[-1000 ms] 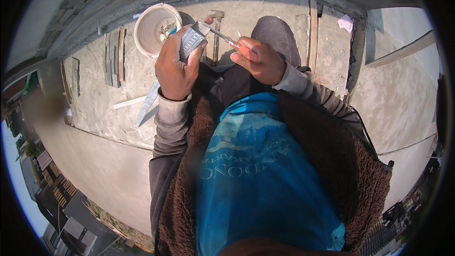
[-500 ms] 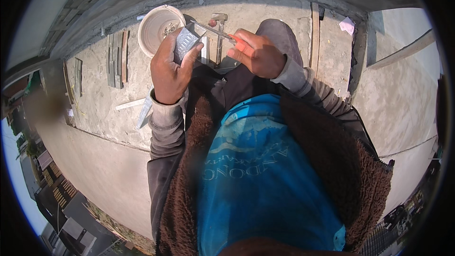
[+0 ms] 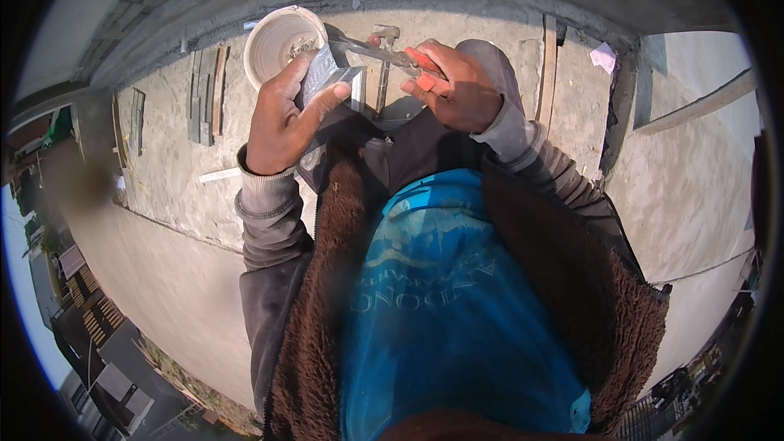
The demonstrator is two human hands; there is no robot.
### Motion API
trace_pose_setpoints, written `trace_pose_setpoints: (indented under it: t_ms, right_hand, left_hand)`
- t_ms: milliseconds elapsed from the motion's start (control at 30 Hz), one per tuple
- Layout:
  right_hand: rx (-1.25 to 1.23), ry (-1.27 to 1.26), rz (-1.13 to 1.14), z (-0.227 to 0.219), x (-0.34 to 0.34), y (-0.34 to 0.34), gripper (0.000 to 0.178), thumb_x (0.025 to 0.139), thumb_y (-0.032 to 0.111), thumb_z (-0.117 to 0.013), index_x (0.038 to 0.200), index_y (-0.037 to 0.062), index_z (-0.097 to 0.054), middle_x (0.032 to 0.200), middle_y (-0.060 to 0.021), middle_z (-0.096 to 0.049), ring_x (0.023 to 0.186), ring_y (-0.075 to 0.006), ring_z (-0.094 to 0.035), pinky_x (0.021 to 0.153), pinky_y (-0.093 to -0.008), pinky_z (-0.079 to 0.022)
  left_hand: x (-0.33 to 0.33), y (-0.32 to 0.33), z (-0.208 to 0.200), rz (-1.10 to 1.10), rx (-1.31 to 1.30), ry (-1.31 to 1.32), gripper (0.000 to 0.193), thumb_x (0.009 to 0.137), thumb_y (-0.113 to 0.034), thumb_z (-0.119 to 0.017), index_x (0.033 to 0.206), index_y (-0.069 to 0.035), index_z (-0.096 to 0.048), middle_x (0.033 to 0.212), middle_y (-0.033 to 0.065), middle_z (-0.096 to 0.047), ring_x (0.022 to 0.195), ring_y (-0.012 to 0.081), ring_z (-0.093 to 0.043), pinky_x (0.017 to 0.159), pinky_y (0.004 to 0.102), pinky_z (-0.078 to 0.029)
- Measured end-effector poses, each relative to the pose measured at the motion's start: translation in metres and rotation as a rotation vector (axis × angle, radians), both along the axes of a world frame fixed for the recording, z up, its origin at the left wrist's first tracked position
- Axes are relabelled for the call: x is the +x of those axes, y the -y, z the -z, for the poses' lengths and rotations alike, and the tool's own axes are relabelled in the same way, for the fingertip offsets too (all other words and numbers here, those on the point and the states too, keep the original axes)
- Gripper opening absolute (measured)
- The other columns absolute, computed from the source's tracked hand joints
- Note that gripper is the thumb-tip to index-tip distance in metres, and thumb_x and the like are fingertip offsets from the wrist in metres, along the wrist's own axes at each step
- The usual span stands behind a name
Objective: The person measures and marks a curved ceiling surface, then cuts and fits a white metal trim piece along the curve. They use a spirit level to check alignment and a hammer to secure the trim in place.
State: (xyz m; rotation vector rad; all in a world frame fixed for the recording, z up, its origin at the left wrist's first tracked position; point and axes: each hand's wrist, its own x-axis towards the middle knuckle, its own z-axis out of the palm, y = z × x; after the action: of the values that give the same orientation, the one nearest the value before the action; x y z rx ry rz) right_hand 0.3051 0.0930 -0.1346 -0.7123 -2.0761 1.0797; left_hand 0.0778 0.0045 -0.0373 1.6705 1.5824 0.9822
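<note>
My left hand point(image 3: 276, 118) is closed around a bent piece of galvanized metal channel point(image 3: 325, 70), its thumb along the near edge. To the right, my right hand point(image 3: 465, 91) grips a pair of tin snips point(image 3: 377, 51) by its orange-red handles, which stand apart. The dark blades point left, toward the upper end of the channel. Whether they touch the metal I cannot tell. Both hands are raised in front of my knees, and the channel partly covers the bucket behind it.
A pale round bucket point(image 3: 258, 47) with small bits inside stands beyond my left hand. A hammer point(image 3: 384, 33) lies on the concrete floor behind the snips. Metal and wood strips point(image 3: 202, 106) lie at left. A long wooden board point(image 3: 548, 73) runs at right, near a pink paper point(image 3: 603, 56).
My left hand has shifted slightly left and down, turning the channel so its angled end shows. The snips' handles have spread apart, and my right hand has moved slightly right.
</note>
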Motion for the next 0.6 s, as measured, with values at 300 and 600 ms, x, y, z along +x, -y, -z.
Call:
trace_pose_setpoints:
  t_ms: [300, 600]
  right_hand:
    - [0.238, 0.053, -0.151, 0.000, 0.013, -0.014, 0.027, 0.092, 0.023, -0.068, 0.106, -0.0006, -0.066, 0.111, -0.0196, -0.064, 0.093, -0.0375, -0.070, 0.073, -0.0424, -0.059]
    - [0.305, 0.091, -0.194, 0.005, 0.020, -0.018, 0.024, 0.091, 0.023, -0.068, 0.102, 0.0027, -0.067, 0.100, -0.0179, -0.062, 0.079, -0.0336, -0.067, 0.064, -0.0412, -0.057]
  left_hand:
    - [0.005, -0.004, 0.005, 0.052, -0.032, 0.002, 0.032, 0.093, -0.018, -0.071, 0.112, 0.006, -0.061, 0.090, 0.0114, -0.066, 0.081, 0.0153, -0.059, 0.074, 0.0305, -0.049]
    - [0.004, -0.003, 0.005, 0.072, -0.116, 0.093, 0.031, 0.094, -0.019, -0.069, 0.112, 0.004, -0.061, 0.091, 0.0093, -0.064, 0.083, 0.0152, -0.059, 0.075, 0.0303, -0.047]
